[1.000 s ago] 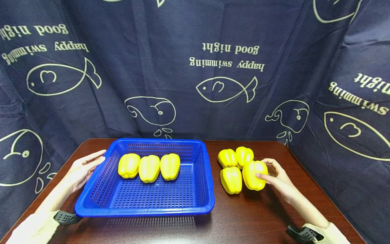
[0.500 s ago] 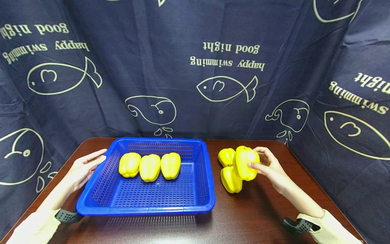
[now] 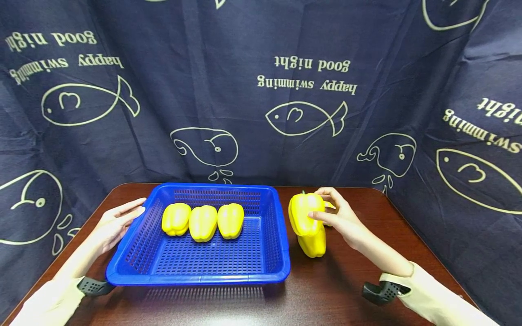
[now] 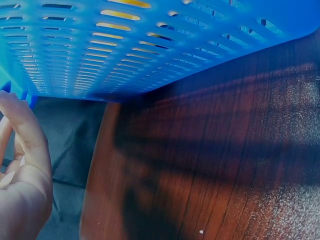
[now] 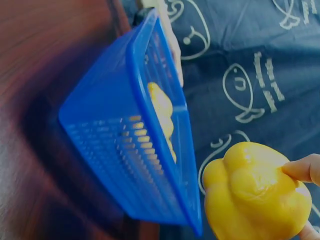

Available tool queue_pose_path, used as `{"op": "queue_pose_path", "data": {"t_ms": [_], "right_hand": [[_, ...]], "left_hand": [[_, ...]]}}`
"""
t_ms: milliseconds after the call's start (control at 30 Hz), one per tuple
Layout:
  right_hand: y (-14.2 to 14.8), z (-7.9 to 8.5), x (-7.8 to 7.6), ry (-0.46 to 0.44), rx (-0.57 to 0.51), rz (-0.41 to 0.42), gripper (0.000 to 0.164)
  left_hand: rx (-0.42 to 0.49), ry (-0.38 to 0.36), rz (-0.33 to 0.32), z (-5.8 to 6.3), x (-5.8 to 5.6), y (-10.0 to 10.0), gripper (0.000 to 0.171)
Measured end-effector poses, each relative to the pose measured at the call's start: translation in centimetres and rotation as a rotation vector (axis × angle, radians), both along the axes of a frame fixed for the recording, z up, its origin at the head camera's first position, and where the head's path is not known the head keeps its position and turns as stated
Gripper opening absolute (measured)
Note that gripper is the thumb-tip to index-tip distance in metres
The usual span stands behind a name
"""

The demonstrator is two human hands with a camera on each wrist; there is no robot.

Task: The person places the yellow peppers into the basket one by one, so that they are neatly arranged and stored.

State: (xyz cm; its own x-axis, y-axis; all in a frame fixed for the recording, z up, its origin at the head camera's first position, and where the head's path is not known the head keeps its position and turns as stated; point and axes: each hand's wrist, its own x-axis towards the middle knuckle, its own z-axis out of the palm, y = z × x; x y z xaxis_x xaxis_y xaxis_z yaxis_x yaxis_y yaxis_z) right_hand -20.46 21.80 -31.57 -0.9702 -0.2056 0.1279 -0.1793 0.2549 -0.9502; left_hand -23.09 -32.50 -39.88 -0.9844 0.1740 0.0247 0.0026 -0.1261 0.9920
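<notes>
My right hand [image 3: 341,216] holds a yellow bell pepper [image 3: 302,215] by its side, thumb across the front; in the right wrist view the held bell pepper [image 5: 250,192] fills the lower right. Below and behind it in the head view are another bell pepper [image 3: 314,244] and a mostly covered one [image 3: 329,206]. My left hand [image 3: 115,226] rests with extended fingers at the left rim of a blue plastic basket [image 3: 195,281]. Inside the basket three bell peppers stand in a row: left [image 3: 176,219], middle [image 3: 203,223] and right [image 3: 230,221].
Both the basket and the loose peppers are on a dark brown wooden table [image 3: 367,290]. A navy curtain [image 3: 244,81] with fish and whale drawings hangs right behind the table's far edge and along the sides. The basket's right wall [image 5: 110,125] rises between the held pepper and the row inside.
My right hand has lifted the bell pepper from the right of the loose group and carried it left, over the others and towards the basket. The left hand stays at the rim.
</notes>
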Motion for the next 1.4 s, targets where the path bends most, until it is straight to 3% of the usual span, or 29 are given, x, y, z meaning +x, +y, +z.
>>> {"op": "queue_pose_path", "data": {"t_ms": [267, 567, 967, 1400], "right_hand": [[-3.8, 0.7, -0.5, -0.025, 0.015, 0.049, 0.051], [-8.8, 0.3, -0.7, -0.067, -0.097, 0.13, 0.046], [-14.4, 0.4, -1.1, -0.165, -0.061, 0.216, 0.046], [-18.9, -0.7, -1.9, -0.284, -0.029, 0.216, 0.044]], "left_hand": [[0.015, -0.001, -0.014, -0.1, 0.0, 0.0, 0.031], [0.017, 0.004, -0.018, -0.1, -0.2, -0.1, 0.031], [0.007, -0.024, 0.01, 0.0, -0.2, 0.1, 0.029], [0.007, -0.006, 0.015, -0.1, -0.2, 0.0, 0.03]]}}
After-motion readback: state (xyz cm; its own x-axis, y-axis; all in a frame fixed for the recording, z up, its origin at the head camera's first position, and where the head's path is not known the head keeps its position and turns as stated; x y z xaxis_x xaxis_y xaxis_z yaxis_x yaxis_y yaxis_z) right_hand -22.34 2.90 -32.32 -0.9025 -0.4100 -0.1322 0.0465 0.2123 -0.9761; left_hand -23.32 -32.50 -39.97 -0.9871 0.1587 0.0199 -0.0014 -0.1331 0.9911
